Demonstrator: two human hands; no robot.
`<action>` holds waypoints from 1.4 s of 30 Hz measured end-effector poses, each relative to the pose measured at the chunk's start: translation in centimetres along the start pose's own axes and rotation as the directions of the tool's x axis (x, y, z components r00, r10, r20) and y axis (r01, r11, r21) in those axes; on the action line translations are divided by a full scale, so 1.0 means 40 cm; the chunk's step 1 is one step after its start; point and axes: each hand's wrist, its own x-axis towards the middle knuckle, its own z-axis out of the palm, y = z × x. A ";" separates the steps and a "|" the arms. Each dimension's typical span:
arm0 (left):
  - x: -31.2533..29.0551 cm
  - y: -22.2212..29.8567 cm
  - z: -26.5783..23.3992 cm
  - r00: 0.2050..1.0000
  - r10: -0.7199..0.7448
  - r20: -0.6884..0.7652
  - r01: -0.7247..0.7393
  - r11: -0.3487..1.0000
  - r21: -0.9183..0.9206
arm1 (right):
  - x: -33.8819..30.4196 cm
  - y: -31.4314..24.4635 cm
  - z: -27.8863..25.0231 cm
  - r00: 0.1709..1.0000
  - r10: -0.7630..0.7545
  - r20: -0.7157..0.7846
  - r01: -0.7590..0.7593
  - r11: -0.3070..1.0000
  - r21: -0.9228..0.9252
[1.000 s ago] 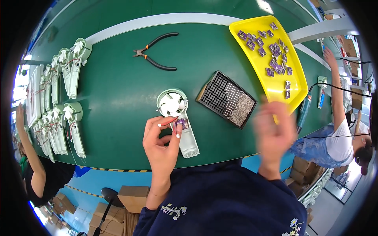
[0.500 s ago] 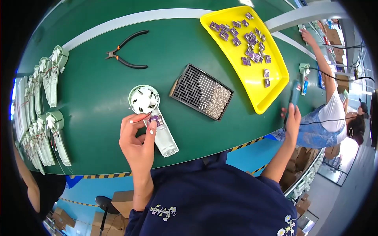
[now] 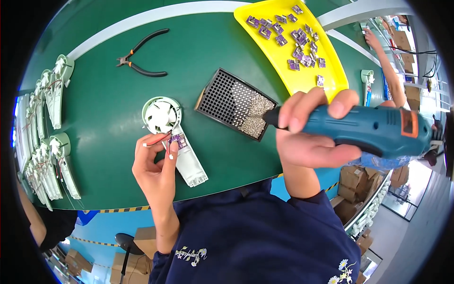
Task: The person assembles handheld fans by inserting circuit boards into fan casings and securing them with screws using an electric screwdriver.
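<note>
My right hand (image 3: 314, 135) grips a teal electric screwdriver (image 3: 373, 128) lying nearly level, its dark nose pointing left. The tip is over the heap of small screws (image 3: 257, 113) in a black perforated tray (image 3: 222, 97); whether it touches them I cannot tell. My left hand (image 3: 158, 163) pinches a small purple circuit board (image 3: 178, 140) against a pale green fan housing (image 3: 191, 165). The housing's round end holds a white fan (image 3: 161, 116). Thin red and black wires with white plugs run past my left fingers.
A yellow tray (image 3: 283, 71) of purple boards stands at the back right, partly behind my right hand. Diagonal cutters (image 3: 142, 54) lie at the back left. Several fan housings (image 3: 56, 94) line the left edge. Another person's arm (image 3: 388, 68) reaches in at the far right.
My right hand has brought the screwdriver from the table's right side up and left to the screw tray, tilting it level. My left hand stays on the board, and the whole view has shifted slightly.
</note>
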 end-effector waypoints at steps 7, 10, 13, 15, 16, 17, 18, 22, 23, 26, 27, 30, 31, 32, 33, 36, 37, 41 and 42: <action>0.002 0.003 -0.003 1.000 -0.017 0.001 0.017 1.000 -0.005 | 0.006 0.089 0.035 0.951 -0.159 0.264 0.159 0.987 0.021; 0.002 0.001 -0.002 1.000 -0.011 -0.007 0.011 1.000 -0.020 | 0.006 0.099 0.030 0.944 -0.140 0.300 0.148 0.989 -0.006; 0.003 0.001 -0.001 1.000 -0.017 0.004 0.017 0.999 -0.036 | -0.021 0.109 0.061 0.990 -0.107 0.090 0.111 0.993 -0.042; 0.003 0.002 0.001 1.000 -0.021 0.002 0.021 0.999 -0.044 | -0.015 0.116 0.043 0.978 -0.141 0.156 0.150 0.987 -0.049; 0.002 0.002 0.001 1.000 -0.024 0.000 0.024 0.999 -0.049 | -0.013 0.118 0.039 0.960 -0.174 0.219 0.190 0.980 -0.052; 0.002 0.002 0.001 1.000 -0.024 -0.002 0.024 0.998 -0.051 | -0.012 0.118 0.039 0.959 -0.174 0.222 0.190 0.980 -0.052; 0.002 0.001 0.000 1.000 -0.023 0.002 0.024 0.999 -0.045 | -0.011 0.119 0.041 0.961 -0.167 0.221 0.181 0.982 -0.044; 0.002 0.002 0.000 1.000 -0.018 0.002 0.018 0.999 -0.051 | -0.006 0.113 0.044 0.957 -0.174 0.231 0.186 0.982 -0.033; 0.003 0.002 0.000 1.000 -0.017 -0.001 0.017 0.998 -0.052 | -0.004 0.109 0.045 0.955 -0.180 0.236 0.193 0.981 -0.032; 0.002 0.003 -0.005 1.000 0.012 0.004 -0.012 0.999 -0.037 | 0.001 0.094 0.052 0.948 -0.198 0.251 0.209 0.978 -0.019; 0.003 0.003 -0.004 1.000 0.003 0.012 -0.003 0.999 -0.042 | 0.005 0.090 0.055 0.944 -0.206 0.258 0.217 0.976 -0.014; 0.002 -0.001 -0.005 1.000 -0.005 0.004 0.005 0.999 -0.053 | 0.013 0.077 0.071 0.932 -0.229 0.280 0.237 0.971 0.005; 0.002 -0.001 -0.004 1.000 -0.006 0.009 0.006 0.999 -0.042 | 0.014 0.074 0.077 0.928 -0.235 0.287 0.242 0.970 0.012; 0.003 -0.002 -0.002 1.000 -0.008 0.014 0.008 1.000 -0.030 | 0.014 0.071 0.085 0.925 -0.241 0.295 0.246 0.969 0.020; 0.004 0.002 -0.003 1.000 -0.009 0.019 0.009 0.999 -0.040 | 0.011 0.065 0.097 0.923 -0.241 0.299 0.244 0.969 0.027; 0.007 0.005 0.003 1.000 -0.006 0.021 0.008 0.997 -0.071 | -0.001 0.021 0.140 0.896 -0.318 0.311 0.261 0.942 0.210; 0.007 0.003 0.001 1.000 -0.005 0.019 0.006 0.998 -0.060 | -0.004 0.019 0.145 0.896 -0.314 0.314 0.257 0.943 0.210; 0.009 -0.005 -0.005 1.000 -0.010 -0.008 0.009 0.997 -0.072 | -0.089 0.029 0.251 0.883 -0.339 0.325 0.273 0.934 0.231; 0.009 -0.003 -0.006 1.000 -0.010 -0.004 0.010 0.997 -0.075 | -0.091 0.055 0.278 0.879 -0.344 0.331 0.275 0.931 0.238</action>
